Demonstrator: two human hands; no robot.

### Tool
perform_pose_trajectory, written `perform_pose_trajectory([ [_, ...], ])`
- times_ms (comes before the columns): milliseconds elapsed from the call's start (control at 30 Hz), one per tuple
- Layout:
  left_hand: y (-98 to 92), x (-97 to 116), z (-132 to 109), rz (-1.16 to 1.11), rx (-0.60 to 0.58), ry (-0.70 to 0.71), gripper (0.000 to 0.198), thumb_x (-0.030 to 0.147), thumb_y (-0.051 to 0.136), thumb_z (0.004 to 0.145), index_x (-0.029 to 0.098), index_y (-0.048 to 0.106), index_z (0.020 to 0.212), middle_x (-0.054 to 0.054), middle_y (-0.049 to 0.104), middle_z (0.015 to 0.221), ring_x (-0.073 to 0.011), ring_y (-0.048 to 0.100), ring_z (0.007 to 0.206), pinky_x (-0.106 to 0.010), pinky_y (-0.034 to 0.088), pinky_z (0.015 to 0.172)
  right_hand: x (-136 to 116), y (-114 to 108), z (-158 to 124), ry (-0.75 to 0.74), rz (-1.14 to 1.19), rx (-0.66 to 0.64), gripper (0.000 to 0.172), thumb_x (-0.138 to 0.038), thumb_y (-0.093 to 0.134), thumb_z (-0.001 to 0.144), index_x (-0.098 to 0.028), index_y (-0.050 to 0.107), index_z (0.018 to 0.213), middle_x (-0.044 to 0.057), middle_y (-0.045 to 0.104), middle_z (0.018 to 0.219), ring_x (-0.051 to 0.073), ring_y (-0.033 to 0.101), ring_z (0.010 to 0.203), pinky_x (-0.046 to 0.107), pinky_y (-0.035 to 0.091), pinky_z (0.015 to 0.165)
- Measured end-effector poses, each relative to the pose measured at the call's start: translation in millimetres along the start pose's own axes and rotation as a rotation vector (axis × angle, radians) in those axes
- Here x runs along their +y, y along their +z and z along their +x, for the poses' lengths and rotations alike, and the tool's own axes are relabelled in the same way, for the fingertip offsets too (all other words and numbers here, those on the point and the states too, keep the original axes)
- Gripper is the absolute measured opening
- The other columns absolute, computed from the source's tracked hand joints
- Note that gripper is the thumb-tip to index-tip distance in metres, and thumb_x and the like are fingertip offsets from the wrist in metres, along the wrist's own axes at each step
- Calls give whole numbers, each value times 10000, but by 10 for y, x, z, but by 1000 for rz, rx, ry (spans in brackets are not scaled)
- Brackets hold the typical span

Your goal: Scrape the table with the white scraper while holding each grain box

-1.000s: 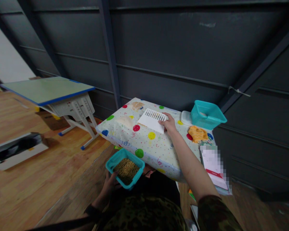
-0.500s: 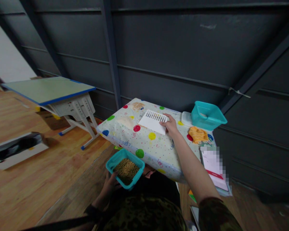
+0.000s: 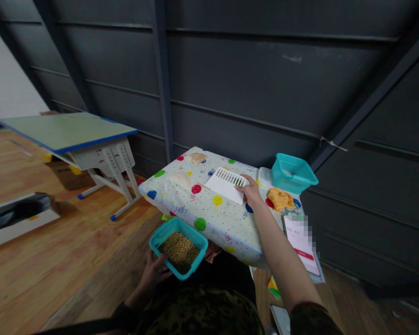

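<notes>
My right hand (image 3: 251, 191) reaches over the small table (image 3: 181, 197), covered in a dotted cloth, and grips the right edge of a white slotted scoop (image 3: 225, 185) that rests on the cloth. My left hand (image 3: 154, 271) holds a teal tub (image 3: 178, 248) filled with brownish grain, below the table's near edge and above my lap. The fingers wrap the tub's near side.
A second teal tub (image 3: 292, 172), a white lid (image 3: 264, 176) and an orange cloth (image 3: 280, 199) sit at the table's right end, with a paper pad (image 3: 302, 243) nearer me. A blue-edged desk (image 3: 66, 131) stands left on the wooden floor. Dark panel wall behind.
The view has shifted slightly, so everything sits a little lower and to the left. My right hand stays on the scoop and my left hand still holds the grain tub.
</notes>
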State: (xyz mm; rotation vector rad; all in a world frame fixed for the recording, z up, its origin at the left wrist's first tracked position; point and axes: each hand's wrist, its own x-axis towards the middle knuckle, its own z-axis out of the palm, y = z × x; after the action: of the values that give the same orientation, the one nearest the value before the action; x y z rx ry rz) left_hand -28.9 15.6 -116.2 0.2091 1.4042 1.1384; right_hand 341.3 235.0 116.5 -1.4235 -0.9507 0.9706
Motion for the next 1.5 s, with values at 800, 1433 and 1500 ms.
perform_pose_trajectory([
  [800,253,585,-870,-30,-51,70,1006,441,1086,852,413,488,1661,-77,846,1317,-346,926,968,-449,750,798,131,37,-611,-65,20,0,691,-306,878,493,-267,778,1176,0,784,885,273,699,856,338,514,732],
  [1433,390,671,-969,-14,-61,147,992,426,1127,795,397,518,1577,-56,834,1323,-251,879,879,-390,744,760,302,-48,-1207,-34,127,-284,814,-392,1115,535,-306,781,1272,14,874,998,288,805,911,395,650,840],
  [1500,412,683,-960,-3,-33,125,1022,415,1134,788,398,500,1589,-50,840,1265,-241,861,821,-374,723,720,309,-52,-1244,-22,106,-316,815,-398,1119,546,-306,787,1284,19,886,1005,283,801,880,390,647,811],
])
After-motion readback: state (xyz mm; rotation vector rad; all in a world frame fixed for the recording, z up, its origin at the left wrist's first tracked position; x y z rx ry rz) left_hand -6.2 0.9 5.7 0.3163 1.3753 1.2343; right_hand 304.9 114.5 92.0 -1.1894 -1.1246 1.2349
